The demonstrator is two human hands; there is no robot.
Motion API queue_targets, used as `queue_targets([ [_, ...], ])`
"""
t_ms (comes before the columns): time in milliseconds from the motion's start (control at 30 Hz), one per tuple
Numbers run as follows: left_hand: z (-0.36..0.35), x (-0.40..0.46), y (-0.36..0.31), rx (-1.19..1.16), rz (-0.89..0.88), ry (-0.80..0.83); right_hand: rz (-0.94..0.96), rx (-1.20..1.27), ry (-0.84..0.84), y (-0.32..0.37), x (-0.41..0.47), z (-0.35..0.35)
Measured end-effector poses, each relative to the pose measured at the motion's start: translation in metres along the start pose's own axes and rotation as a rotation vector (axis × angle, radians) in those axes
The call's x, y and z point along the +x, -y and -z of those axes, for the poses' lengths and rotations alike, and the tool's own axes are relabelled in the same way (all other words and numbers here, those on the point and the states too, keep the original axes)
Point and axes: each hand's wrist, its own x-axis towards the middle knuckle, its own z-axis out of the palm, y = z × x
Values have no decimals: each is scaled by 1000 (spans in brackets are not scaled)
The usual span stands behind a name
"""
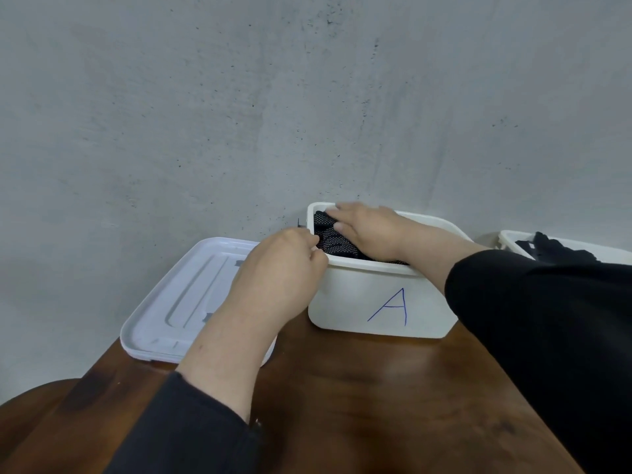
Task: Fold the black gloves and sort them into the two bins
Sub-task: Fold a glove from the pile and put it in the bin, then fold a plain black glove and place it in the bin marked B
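- R hand (362,230) lies flat inside bin A (379,295), fingers straight and close together, pressing the dotted black gloves (333,239) down at the bin's left end.
- L hand (284,265) is at the bin's left rim, fingers curled; seems to pinch a glove edge or the rim, can't tell which.
- Risk: gloves spring up and unfold once pressure lifts, esp. if the L tug pulls fabric over the rim.
- Risk: hard push w/ both hands slides the bin on the table (359,388), or nudges the lid (181,302), which overhangs the edge.
- Bin 2 (506,239), far right, holds more black gloves; mixing piles = missort.
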Motion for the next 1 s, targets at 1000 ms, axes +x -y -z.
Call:
queue_targets([
  [1000,-255,-137,-229,-280,-334,434,-639,289,-667,-147,-410,-115],
])
